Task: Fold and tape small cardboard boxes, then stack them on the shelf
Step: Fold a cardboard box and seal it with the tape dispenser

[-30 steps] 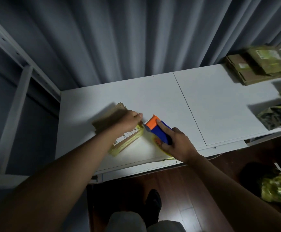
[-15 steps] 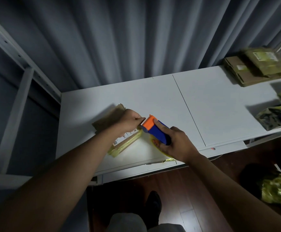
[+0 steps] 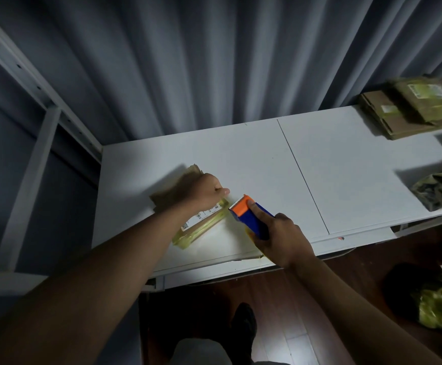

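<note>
Both hands busy: left hand (image 3: 206, 191) curled pressing the box (image 3: 201, 222), right hand (image 3: 280, 238) clamped on the tape dispenser (image 3: 249, 214); tape could wrinkle if the box slides.

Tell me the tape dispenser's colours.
Orange head, blue body: the tape dispenser, clearest in the head view.

both arms outstretched, left hand (image 3: 206, 192) fisted, right hand (image 3: 280, 238) curled, index finger extended

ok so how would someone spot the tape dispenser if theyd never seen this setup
Start at the white shelf board in front of the grey curtain, then look near its front edge. The tape dispenser is gripped in the right hand, just right of the small box held by the left hand. It is the only bright orange and blue thing; the boxes are brown.
</note>
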